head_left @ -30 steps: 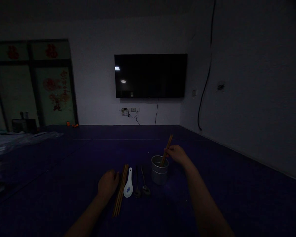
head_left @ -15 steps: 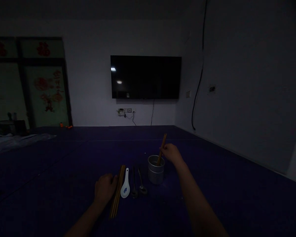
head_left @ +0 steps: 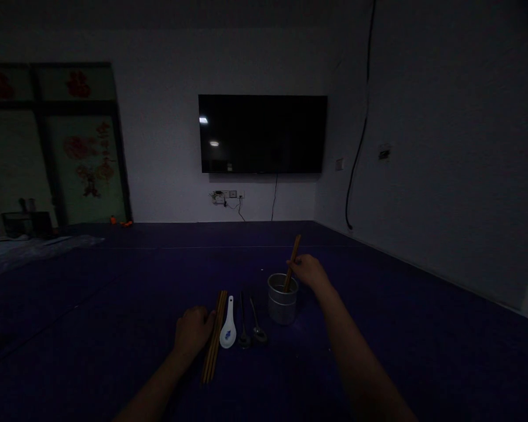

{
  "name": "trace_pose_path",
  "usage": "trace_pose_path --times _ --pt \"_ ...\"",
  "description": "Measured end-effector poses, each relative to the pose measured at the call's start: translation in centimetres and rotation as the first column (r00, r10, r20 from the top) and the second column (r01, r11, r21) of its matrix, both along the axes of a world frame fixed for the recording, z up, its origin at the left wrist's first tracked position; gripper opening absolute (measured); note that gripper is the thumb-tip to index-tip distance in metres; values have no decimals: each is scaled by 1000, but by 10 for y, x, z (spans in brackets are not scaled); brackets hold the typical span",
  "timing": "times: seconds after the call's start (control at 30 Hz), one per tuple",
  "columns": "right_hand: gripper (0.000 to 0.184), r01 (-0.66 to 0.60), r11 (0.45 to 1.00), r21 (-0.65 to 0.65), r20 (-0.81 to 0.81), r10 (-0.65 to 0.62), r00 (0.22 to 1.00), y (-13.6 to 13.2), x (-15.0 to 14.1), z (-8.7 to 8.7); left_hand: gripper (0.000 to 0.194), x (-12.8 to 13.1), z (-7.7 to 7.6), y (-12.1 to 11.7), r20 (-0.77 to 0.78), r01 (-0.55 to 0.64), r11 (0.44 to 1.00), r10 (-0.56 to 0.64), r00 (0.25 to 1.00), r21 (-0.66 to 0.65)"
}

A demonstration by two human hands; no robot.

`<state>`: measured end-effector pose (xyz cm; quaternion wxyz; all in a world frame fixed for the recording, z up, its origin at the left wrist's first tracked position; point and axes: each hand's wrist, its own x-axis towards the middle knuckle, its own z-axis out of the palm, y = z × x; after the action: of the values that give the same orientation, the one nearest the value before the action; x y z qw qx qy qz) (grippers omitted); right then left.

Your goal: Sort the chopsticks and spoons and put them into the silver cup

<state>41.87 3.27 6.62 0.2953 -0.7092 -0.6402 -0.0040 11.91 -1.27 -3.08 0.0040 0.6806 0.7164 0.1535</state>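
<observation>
Curls left hand (head_left: 193, 331) at edge of lying chopsticks (head_left: 215, 341); can't tell grip or exact count. Counts one white spoon (head_left: 228, 332), two metal spoons (head_left: 259, 334), one metal cup (head_left: 282, 308), rightward. Pinches tilted chopsticks (head_left: 296, 246) with right hand (head_left: 310, 271), number unclear, hiding lower ends behind cup wall. Shows plastic sheet (head_left: 48, 252), dim, far left; one TV (head_left: 264, 135) beyond.

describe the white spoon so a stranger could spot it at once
Find the big TV on the wall, then look down to the dark blue surface below. The white spoon lies there between the chopsticks by the left hand and two dark metal spoons. Unlike them, it is white with a blue mark in its bowl.
</observation>
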Motion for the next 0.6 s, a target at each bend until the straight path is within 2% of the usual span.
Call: trace_pose_path --times 0.2,0.6 --pt "27 7 1000 -2 -14 -7 1000 0 1 2 41 -2 -2 5 34 29 999 -28 999 -23" --pt "30 25 999 36 -42 -24 999 -3 16 10 38 1 7 -1 18 36 997 -34 999 -70"
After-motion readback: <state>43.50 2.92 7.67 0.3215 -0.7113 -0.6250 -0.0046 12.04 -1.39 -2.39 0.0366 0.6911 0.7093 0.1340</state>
